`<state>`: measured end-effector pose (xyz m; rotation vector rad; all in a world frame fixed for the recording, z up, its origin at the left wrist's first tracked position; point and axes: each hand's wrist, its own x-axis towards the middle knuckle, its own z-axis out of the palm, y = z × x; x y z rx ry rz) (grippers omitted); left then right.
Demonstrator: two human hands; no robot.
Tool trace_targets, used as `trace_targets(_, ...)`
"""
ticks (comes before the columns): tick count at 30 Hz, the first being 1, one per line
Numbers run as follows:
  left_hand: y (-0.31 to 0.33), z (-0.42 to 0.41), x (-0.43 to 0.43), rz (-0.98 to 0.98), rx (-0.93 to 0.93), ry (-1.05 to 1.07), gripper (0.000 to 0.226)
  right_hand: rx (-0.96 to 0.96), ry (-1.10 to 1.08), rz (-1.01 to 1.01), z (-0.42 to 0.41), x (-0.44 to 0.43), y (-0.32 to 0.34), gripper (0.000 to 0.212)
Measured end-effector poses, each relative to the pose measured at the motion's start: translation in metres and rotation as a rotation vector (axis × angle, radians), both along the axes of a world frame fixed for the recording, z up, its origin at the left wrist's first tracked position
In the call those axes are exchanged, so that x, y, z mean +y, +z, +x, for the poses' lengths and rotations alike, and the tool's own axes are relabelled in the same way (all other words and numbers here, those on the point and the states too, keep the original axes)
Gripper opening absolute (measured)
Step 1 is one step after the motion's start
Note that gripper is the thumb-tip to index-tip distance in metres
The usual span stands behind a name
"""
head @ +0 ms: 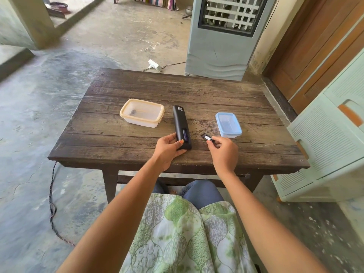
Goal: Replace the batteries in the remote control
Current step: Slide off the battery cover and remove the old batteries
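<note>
One remote control [181,127], black, lies face down near the middle of the wooden table [177,89], long axis running away from the person, with a small label at the far end. The battery bay at the near end is uncovered and a purple-blue battery [185,135] shows inside. The left hand [168,149] grips the remote's near end: fingers curled round the left side, thumb laid over the top just below the bay. The right hand [223,149] is just right of the remote, not touching it, and pinches the battery cover [206,137] between thumb and fingertips, the other fingers curled in. The cover is small and black with a pale patch facing up; cannot tell if it touches the tabletop. A cream-lidded container [142,112] sits left of the remote, lid on, with something dark inside that is too blurred to identify. A blue-lidded container [228,125] sits to the right, lid on, just beyond the right hand. The person's lap in green patterned cloth [187,233] is at the table's near edge. On the floor beyond the table are a white plug adapter [154,65] and an air cooler [226,36]. A pale green cabinet [334,144] stands to the right, with a wooden door [315,46] behind it. A braided cord [52,203] trails on the floor at left.
</note>
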<state>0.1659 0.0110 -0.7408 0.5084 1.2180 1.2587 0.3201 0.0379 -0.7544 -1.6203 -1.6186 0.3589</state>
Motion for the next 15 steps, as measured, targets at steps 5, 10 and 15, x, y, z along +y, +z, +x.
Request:
trace_targets(5, -0.001, 0.000, -0.001, 0.009, 0.010, -0.012, 0.042, -0.011, -0.040, -0.032, -0.001, 0.001, 0.001, 0.024)
trace_targets(10, -0.003, -0.001, 0.000, 0.026, 0.010, -0.021, 0.042, -0.057, 0.208, 0.106, -0.013, -0.003, 0.005, 0.015)
trace_targets(15, -0.004, 0.000, -0.001, 0.037, 0.023, -0.032, 0.040, -0.160, 0.402, 0.035, -0.030, 0.001, 0.008, 0.015)
